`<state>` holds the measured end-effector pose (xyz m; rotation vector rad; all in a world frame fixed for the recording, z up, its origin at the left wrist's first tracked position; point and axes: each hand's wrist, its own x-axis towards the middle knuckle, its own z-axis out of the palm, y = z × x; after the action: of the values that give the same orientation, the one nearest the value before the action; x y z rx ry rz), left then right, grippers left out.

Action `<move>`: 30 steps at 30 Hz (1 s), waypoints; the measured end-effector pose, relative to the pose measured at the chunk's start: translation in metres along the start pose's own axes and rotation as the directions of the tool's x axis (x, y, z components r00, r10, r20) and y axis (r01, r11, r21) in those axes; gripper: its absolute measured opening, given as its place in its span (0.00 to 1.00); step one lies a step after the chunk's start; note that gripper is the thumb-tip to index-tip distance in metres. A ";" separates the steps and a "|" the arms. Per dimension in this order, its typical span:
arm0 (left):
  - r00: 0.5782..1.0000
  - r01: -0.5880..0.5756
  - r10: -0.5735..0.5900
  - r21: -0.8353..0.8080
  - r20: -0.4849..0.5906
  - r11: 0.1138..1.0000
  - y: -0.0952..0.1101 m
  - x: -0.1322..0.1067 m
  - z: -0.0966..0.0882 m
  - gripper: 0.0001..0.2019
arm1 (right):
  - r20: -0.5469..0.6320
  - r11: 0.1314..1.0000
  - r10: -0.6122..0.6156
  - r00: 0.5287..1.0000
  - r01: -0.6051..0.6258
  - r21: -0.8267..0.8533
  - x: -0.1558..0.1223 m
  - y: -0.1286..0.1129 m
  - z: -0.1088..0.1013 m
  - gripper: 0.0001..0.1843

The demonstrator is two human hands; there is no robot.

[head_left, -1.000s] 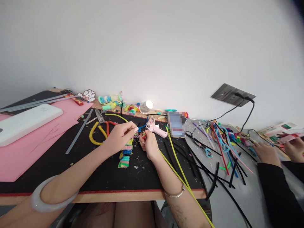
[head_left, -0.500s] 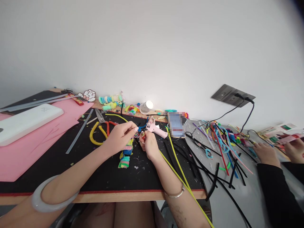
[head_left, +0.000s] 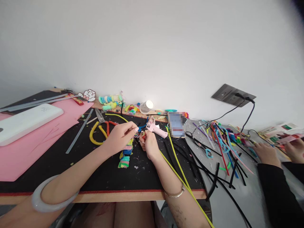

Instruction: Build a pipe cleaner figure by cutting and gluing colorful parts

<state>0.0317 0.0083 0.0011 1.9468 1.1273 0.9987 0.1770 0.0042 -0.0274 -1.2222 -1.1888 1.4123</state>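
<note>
My left hand (head_left: 120, 136) is closed in a pinch over the black mat (head_left: 71, 164), its fingertips on the top of a pastel twisted pipe-cleaner piece (head_left: 125, 156) and a blue strand. My right hand (head_left: 149, 144) is closed around a small red object (head_left: 143, 135) right beside those fingertips. A pink glue gun (head_left: 155, 128) lies just behind both hands. A long yellow pipe cleaner (head_left: 180, 172) runs under my right forearm toward the table's front edge.
Scissors with yellow and red handles (head_left: 99, 125) lie left of my hands. Pink paper (head_left: 28, 148) and a white case (head_left: 26, 122) sit far left. A phone (head_left: 177, 124), loose black and coloured strands (head_left: 220, 148) and another person's hands (head_left: 268, 153) are to the right.
</note>
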 end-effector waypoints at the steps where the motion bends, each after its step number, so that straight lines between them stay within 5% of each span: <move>1: 1.000 -0.008 0.008 0.016 0.004 1.000 -0.001 0.000 0.000 0.12 | -0.006 1.000 0.007 1.000 -0.007 0.000 0.000 0.000 0.000 0.23; 15: 0.946 -0.305 0.321 0.453 0.043 0.838 -0.008 0.001 -0.007 0.08 | -0.034 0.999 -0.027 0.999 0.027 -0.023 -0.001 0.001 0.001 0.22; 30: 0.903 -0.402 0.421 0.507 0.083 0.762 -0.009 0.002 -0.006 0.09 | -0.035 0.999 -0.038 0.999 0.037 -0.028 0.000 0.002 0.000 0.23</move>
<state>0.0231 0.0149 -0.0031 2.7133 1.0823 1.0234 0.1772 0.0039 -0.0291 -1.2333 -1.2040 1.3453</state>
